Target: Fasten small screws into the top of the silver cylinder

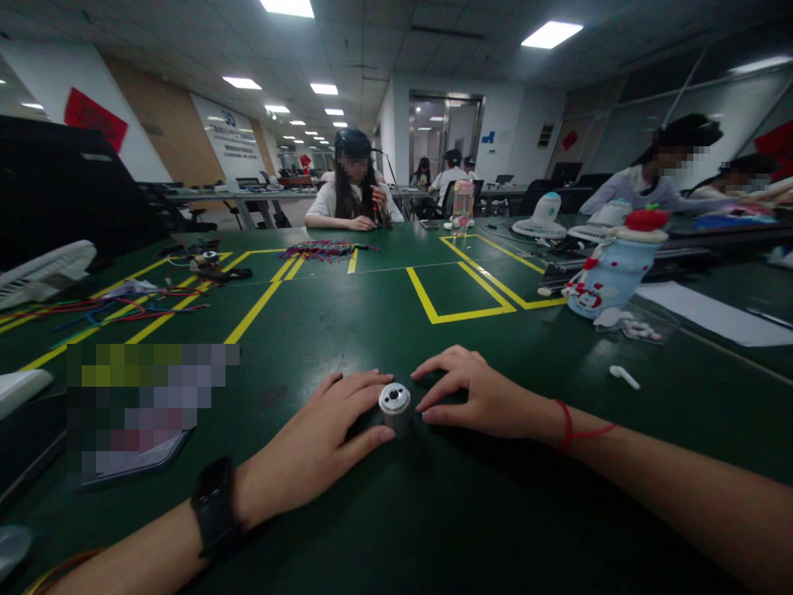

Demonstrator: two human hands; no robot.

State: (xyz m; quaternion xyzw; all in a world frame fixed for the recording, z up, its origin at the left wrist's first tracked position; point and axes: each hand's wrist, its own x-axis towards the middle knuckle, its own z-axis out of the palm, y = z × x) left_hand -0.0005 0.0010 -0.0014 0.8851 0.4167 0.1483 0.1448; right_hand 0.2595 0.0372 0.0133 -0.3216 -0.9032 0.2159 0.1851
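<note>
Green tabletop (347, 330) bears an upright metal cylinder (395, 408). Left of the cylinder, our left hand (325, 426) curves close about it, though whether it pinches we cannot tell; just right, our right hand (477, 395) is spread, apart. We judge the cylinder rigid, fairly heavy, slick, best held around its sides.

Two hands, left hand (328, 431) and right hand (486, 401), are at the near edge of the counter (347, 306), with one cylinder (395, 398) between them. One watch (216, 506) and one cord (563, 426) make one item per wrist. Two bottles: a blue bottle (616, 279) toward the right edge, a pink bottle (462, 211) at the far edge. Toward the right are two fans (538, 227), one sheet (712, 310), one pen (768, 319), one earbud (624, 378). One person (323, 202) sits across the far edge.
</note>
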